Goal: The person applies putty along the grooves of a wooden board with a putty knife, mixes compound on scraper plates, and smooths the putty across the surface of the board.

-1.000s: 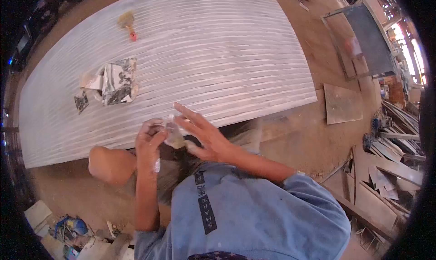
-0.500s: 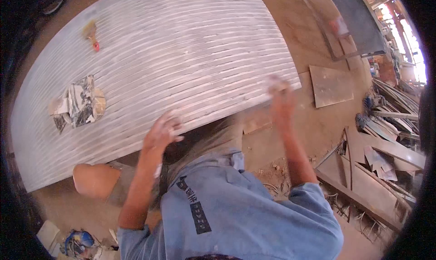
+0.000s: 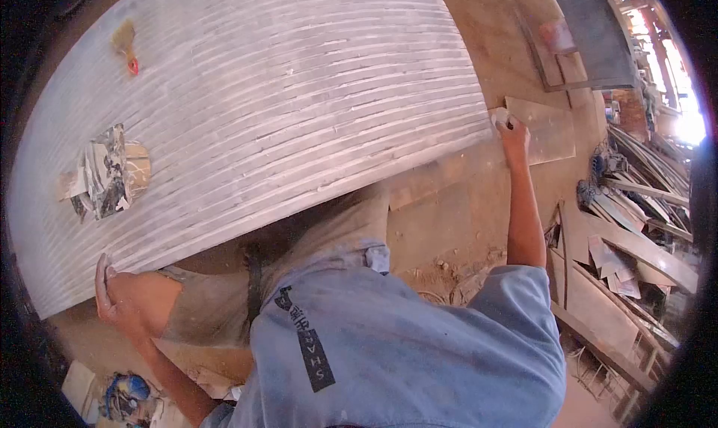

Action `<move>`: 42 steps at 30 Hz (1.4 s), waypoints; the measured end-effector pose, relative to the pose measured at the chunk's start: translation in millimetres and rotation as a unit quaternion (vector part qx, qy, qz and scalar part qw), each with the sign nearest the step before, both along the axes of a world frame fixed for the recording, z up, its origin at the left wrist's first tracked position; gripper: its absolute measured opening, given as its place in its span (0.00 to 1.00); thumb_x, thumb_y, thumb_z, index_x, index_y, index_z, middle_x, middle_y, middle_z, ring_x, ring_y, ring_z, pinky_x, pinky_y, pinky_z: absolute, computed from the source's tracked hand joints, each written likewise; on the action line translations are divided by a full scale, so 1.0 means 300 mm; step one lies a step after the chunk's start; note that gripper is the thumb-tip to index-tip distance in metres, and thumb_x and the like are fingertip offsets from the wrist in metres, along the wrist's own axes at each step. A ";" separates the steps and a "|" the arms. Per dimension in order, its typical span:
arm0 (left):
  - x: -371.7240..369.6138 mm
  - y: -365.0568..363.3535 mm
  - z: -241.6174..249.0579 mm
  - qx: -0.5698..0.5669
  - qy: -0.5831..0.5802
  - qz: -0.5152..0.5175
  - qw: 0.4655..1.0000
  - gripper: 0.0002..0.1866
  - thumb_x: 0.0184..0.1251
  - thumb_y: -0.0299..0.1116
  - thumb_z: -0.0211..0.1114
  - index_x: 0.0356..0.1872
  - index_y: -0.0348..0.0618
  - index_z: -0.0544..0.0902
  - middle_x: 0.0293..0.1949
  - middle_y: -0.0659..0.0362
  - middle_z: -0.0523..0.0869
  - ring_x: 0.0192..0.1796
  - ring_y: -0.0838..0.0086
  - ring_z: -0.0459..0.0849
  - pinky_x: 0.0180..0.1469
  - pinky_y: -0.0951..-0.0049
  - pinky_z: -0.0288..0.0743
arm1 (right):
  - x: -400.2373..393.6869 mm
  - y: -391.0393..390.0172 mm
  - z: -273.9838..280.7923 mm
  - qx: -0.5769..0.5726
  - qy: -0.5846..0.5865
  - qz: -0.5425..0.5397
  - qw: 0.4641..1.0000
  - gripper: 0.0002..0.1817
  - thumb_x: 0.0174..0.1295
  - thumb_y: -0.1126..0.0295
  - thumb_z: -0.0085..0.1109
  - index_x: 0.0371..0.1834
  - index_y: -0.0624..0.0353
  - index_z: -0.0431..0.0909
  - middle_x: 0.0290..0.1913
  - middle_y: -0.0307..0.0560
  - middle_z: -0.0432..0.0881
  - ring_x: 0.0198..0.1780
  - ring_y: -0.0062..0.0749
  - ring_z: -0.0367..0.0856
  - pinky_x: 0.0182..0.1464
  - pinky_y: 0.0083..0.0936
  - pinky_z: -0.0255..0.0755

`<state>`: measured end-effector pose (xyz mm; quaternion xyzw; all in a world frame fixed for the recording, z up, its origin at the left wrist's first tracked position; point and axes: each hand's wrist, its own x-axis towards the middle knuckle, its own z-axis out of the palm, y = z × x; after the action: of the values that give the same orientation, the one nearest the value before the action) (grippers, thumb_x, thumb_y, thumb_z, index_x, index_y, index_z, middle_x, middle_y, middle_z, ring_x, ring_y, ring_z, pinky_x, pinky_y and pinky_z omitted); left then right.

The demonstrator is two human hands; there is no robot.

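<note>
A large white-grey ribbed panel point(image 3: 299, 91) lies before me, with pale powder or filler along its grooves. At its near edge, toward the left, my left hand point(image 3: 118, 297) is closed on the rim, fingertips at the top surface. My right hand point(image 3: 513, 129) grips the near right corner with curled fingers. On the panel's left part rest dirty, paint-smeared scraper blades point(image 3: 108, 170) on a round tan piece. Farther back lies a paintbrush point(image 3: 126, 43) with yellowish bristles and a red handle end.
Flat board pieces point(image 3: 550, 133) lie on the dusty floor to the right. Behind them a dark framed sheet point(image 3: 598, 39) stands. Wood offcuts point(image 3: 643, 248) are heaped along the right side. A blue tool point(image 3: 131, 387) sits at lower left, near my knee point(image 3: 157, 301).
Both hands have spread apart: the left moved left to the panel's near edge, the right moved outward to its corner. Both have closed on the panel. The view shifted slightly.
</note>
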<state>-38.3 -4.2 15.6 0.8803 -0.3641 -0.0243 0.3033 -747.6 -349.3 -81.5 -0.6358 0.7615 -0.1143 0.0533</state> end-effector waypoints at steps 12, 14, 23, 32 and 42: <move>0.082 0.050 -0.044 0.012 -0.007 -0.013 1.000 0.15 0.73 0.29 0.55 0.53 0.35 0.83 0.52 0.53 0.86 0.55 0.68 0.82 0.61 0.69 0.70 | 0.053 -0.013 -0.092 -0.020 0.117 0.010 0.993 0.20 0.58 0.59 0.62 0.47 0.63 0.79 0.45 0.66 0.82 0.48 0.61 0.81 0.50 0.47 0.73; 0.082 0.054 -0.044 0.001 -0.002 -0.011 1.000 0.14 0.73 0.29 0.55 0.53 0.35 0.83 0.53 0.53 0.86 0.55 0.67 0.82 0.61 0.69 0.70 | 0.097 0.016 -0.092 -0.016 0.135 0.020 0.991 0.19 0.58 0.59 0.62 0.43 0.65 0.80 0.42 0.65 0.82 0.46 0.62 0.81 0.48 0.48 0.74; 0.099 0.069 -0.050 -0.020 -0.034 -0.048 0.998 0.14 0.72 0.26 0.55 0.53 0.33 0.83 0.53 0.51 0.85 0.56 0.64 0.82 0.61 0.67 0.71 | 0.604 0.250 -0.016 0.040 -0.001 0.093 0.995 0.18 0.57 0.59 0.61 0.34 0.67 0.78 0.32 0.66 0.80 0.35 0.58 0.80 0.38 0.43 0.72; 0.075 0.071 -0.012 -0.084 0.016 -0.051 0.995 0.15 0.68 0.22 0.55 0.51 0.32 0.83 0.52 0.47 0.85 0.56 0.59 0.82 0.62 0.63 0.72 | 1.191 0.550 0.020 0.057 -0.070 0.151 0.984 0.15 0.59 0.61 0.58 0.31 0.65 0.74 0.31 0.67 0.80 0.36 0.65 0.79 0.39 0.52 0.70; 0.100 0.110 -0.020 -0.160 0.032 -0.081 0.983 0.16 0.63 0.24 0.61 0.52 0.37 0.84 0.49 0.48 0.86 0.54 0.59 0.83 0.57 0.63 0.77 | 1.600 0.639 0.158 0.333 -0.287 0.207 0.874 0.16 0.61 0.62 0.60 0.38 0.68 0.80 0.26 0.48 0.81 0.28 0.33 0.77 0.31 0.31 0.71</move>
<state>-8.3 28.9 9.7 0.7869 -0.4233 -0.0182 0.4487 -267.6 -157.7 -34.1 -0.6625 0.5568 -0.0180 0.5008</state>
